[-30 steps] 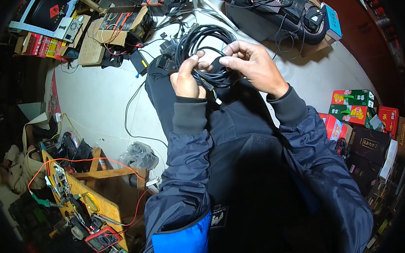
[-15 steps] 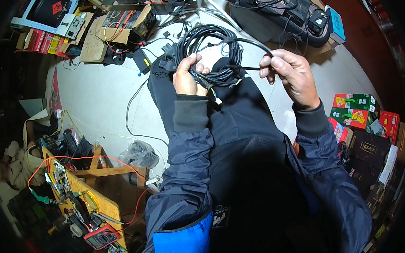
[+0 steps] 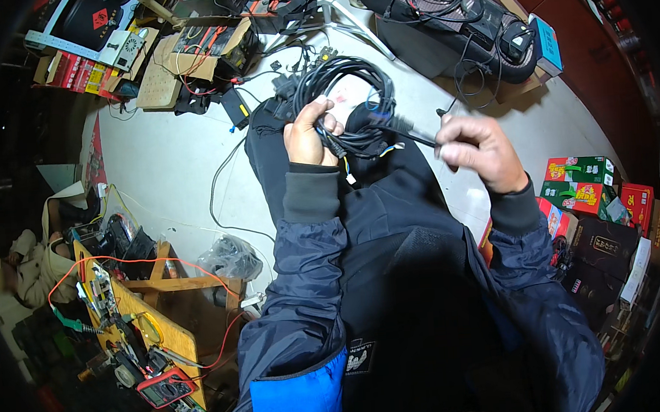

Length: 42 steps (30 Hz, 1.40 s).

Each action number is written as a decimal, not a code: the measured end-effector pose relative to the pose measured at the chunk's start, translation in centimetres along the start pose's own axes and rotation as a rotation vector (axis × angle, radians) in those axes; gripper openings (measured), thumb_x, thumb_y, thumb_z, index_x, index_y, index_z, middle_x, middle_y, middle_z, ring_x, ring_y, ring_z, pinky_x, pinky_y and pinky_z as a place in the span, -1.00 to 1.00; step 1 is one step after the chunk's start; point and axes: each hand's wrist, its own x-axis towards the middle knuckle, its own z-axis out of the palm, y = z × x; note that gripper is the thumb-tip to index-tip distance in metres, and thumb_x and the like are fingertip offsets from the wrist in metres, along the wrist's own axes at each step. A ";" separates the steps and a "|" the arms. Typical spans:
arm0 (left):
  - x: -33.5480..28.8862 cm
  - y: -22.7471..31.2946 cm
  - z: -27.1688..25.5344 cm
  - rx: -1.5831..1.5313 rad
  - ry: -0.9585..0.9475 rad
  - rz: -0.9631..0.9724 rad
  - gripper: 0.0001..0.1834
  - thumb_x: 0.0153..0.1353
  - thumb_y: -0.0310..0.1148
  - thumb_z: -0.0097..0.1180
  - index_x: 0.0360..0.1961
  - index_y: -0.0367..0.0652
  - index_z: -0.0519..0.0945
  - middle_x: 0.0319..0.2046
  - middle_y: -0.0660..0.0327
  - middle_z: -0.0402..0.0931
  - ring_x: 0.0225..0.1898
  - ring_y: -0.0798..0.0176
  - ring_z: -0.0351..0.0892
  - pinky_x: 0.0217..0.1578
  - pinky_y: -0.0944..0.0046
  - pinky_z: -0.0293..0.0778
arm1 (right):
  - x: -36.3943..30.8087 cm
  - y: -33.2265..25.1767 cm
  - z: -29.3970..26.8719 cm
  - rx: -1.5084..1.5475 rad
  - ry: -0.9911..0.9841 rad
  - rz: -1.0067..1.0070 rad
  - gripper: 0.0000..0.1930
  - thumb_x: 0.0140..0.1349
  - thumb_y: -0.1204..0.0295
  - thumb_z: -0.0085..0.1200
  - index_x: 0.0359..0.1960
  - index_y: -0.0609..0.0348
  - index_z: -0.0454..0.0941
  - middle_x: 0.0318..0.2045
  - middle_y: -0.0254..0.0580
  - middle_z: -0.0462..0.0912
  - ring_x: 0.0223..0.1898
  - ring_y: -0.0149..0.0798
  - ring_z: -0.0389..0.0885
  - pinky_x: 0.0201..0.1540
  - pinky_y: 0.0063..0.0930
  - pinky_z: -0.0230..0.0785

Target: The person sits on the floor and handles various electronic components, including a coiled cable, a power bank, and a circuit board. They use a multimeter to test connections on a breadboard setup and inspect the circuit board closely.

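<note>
My left hand [image 3: 308, 134] grips a coiled bundle of black cable [image 3: 353, 91] held over my lap. My right hand [image 3: 478, 151] sits to the right of the coil and pinches the cable's loose black end [image 3: 408, 131], which stretches from the bundle to its fingers. A short stub with coloured wire tips [image 3: 348, 176] hangs below the left hand. Both arms wear dark blue jacket sleeves.
A pale floor [image 3: 169, 163] lies ahead. A wooden board with a red multimeter [image 3: 163, 386] and wires stands lower left. Cardboard and electronics [image 3: 206, 40] lie at the top, a black bag [image 3: 454, 17] top right, red and green boxes [image 3: 585, 183] at right.
My right hand has left the coil and moved right and down, drawing the cable's end out from the bundle. The left hand keeps its grip on the coil.
</note>
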 end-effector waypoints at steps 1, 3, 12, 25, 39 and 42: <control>0.3 0.0 -0.3 -0.065 0.011 -0.002 -0.87 0.25 -0.51 0.19 -0.32 -0.42 0.60 -0.43 0.13 0.53 -0.57 0.33 0.40 -0.54 0.29 0.35 | -0.3 0.1 0.0 -0.159 -0.038 -0.029 -0.85 0.28 0.43 0.26 -0.26 0.29 0.65 -0.40 -0.36 0.56 -0.39 -0.50 0.48 -0.29 -0.56 0.34; 0.4 0.0 -0.8 -0.110 -0.032 -0.048 -0.85 0.27 -0.49 0.19 -0.29 -0.43 0.59 -0.42 0.13 0.51 -0.55 0.33 0.40 -0.54 0.29 0.36 | -0.8 0.2 -0.2 -0.136 -0.056 -0.026 -0.83 0.31 0.40 0.24 -0.24 0.29 0.64 -0.35 -0.32 0.58 -0.37 -0.43 0.49 -0.25 -0.53 0.35; -1.5 0.0 0.4 0.000 -0.333 -0.074 -0.78 0.42 -0.42 0.06 -0.22 -0.46 0.54 -0.31 0.11 0.48 -0.64 0.45 0.25 -0.55 0.35 0.26 | 4.6 7.0 -3.9 0.732 0.610 -0.196 -0.75 0.56 0.32 -0.04 -0.02 0.29 0.52 -0.22 -0.09 0.66 -0.35 -0.40 0.62 -0.18 -0.41 0.62; -3.5 0.9 2.6 0.288 -0.412 -0.177 -0.85 0.28 -0.45 0.13 -0.32 -0.36 0.55 -0.49 0.18 0.47 -0.66 0.43 0.33 -0.57 0.35 0.31 | 8.0 7.7 -2.5 0.339 -0.086 0.244 -0.77 0.46 0.38 0.11 -0.15 0.33 0.70 -0.41 -0.31 0.69 -0.46 -0.50 0.57 -0.34 -0.62 0.46; -1.7 -1.7 2.3 0.467 -0.187 0.010 -0.86 0.22 -0.55 0.15 -0.20 -0.35 0.62 -0.39 0.16 0.65 -0.59 0.38 0.51 -0.55 0.39 0.43 | 7.8 5.8 -1.9 0.070 0.558 -0.060 -0.73 0.50 0.33 0.05 -0.04 0.32 0.63 -0.26 -0.25 0.71 -0.36 -0.54 0.56 -0.28 -0.64 0.43; -1.4 -1.9 2.0 0.326 -0.022 0.077 -0.88 0.25 -0.55 0.16 -0.20 -0.37 0.61 -0.39 0.12 0.65 -0.57 0.36 0.53 -0.53 0.38 0.47 | 5.3 3.8 -0.3 0.050 0.550 0.038 -0.71 0.50 0.29 0.05 -0.03 0.31 0.62 -0.35 -0.28 0.68 -0.51 -0.58 0.51 -0.46 -0.66 0.38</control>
